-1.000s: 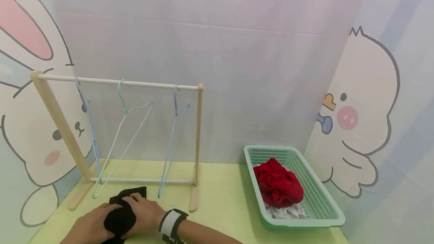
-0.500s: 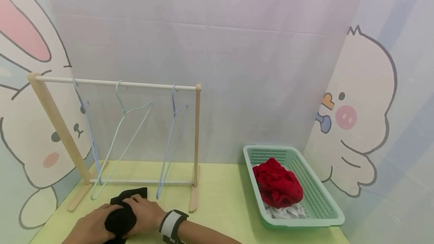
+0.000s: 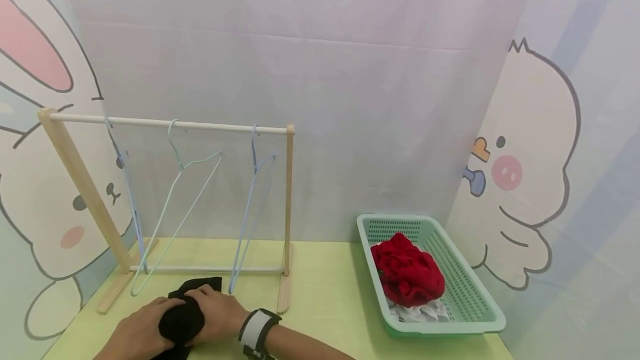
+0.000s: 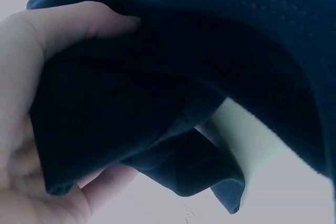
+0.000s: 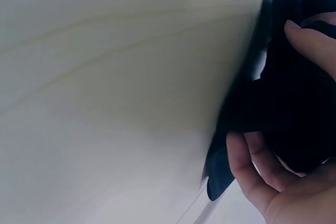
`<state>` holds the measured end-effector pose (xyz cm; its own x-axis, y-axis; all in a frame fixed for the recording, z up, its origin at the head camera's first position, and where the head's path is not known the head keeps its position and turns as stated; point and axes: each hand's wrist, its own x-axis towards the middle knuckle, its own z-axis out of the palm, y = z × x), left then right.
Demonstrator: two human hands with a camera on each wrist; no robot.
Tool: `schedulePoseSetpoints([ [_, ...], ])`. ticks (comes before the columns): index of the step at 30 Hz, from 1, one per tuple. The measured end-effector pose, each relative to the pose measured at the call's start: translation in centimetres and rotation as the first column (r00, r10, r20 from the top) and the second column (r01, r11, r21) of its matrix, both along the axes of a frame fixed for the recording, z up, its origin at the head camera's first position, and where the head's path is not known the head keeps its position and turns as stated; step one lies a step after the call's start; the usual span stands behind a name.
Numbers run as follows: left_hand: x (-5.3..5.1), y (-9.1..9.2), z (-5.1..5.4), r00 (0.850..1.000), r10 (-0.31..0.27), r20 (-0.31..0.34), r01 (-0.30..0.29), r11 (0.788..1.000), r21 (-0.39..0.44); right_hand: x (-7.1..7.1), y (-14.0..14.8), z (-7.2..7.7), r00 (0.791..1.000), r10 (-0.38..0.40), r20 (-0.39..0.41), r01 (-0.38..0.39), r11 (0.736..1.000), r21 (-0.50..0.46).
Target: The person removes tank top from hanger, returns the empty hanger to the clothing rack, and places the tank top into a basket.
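Both hands hold a bunched black garment low over the front left of the table. My left hand grips its left side; in the left wrist view the thumb lies over the dark cloth with fingers beneath, near a stitched hem. From the other side my right hand holds the cloth, its fingers and thumb curled about the folds. A flat black part sticks out beyond the hands toward the rack. The garment's exact kind is hidden by the bunching.
Behind the hands stands a wooden rack with a green hanger and two blue hangers on its rail. At right a green basket holds a red garment on white cloth. The table is pale yellow.
The head view has shifted slightly, so rack and basket appear further left. Both hands, with the black garment, have moved a little to the right relative to the rack.
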<state>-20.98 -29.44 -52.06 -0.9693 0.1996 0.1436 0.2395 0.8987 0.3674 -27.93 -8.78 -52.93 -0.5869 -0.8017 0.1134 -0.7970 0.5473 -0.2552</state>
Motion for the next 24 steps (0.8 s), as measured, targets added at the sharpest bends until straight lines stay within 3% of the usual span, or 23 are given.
schedulePoseSetpoints([
  [6, 0.3, 0.5, 0.0, 0.999, 0.004, -0.054, -0.003, 1.000, 0.009, 0.0, 0.2, -0.2, 1.000, -0.024, 0.007, 0.024, 1.000, -0.018],
  [16, 0.5, 1.2, 0.8, 1.000, 0.005, -0.016, -0.005, 1.000, 0.023, 0.0, 1.1, 0.0, 1.000, -0.009, 0.027, 0.011, 0.998, -0.055],
  [24, 0.5, 1.5, 0.7, 0.998, -0.014, -0.056, 0.017, 0.999, 0.049, 0.1, 1.6, 0.2, 0.998, -0.040, 0.046, 0.043, 0.997, -0.064],
])
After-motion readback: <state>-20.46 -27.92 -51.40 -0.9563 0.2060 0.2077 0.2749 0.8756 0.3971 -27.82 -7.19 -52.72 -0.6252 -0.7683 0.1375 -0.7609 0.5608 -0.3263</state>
